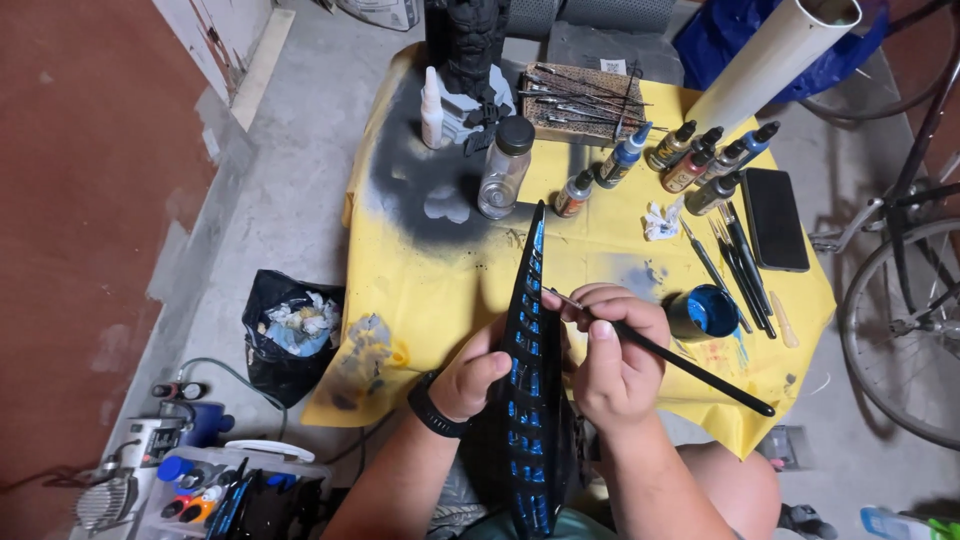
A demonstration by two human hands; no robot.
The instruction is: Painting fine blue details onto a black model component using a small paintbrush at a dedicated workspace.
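Black ridged model part (527, 380), blue-painted in recesses, gripped by left hand (470, 380); right hand (612, 358) fingers pinch a paintbrush (670, 357) beside the blue paint cup (705, 312).

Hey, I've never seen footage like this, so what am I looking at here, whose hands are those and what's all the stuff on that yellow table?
This is one picture from a camera worn on a person's head, looking down at their own bare hands. The left hand steadies a long black piece with blue panels, stood on edge. The right hand holds a thin paintbrush against it. In front lies a table under a yellow sheet, with small paint bottles, spare brushes, a blue paint cup, a clear jar and a dark phone.
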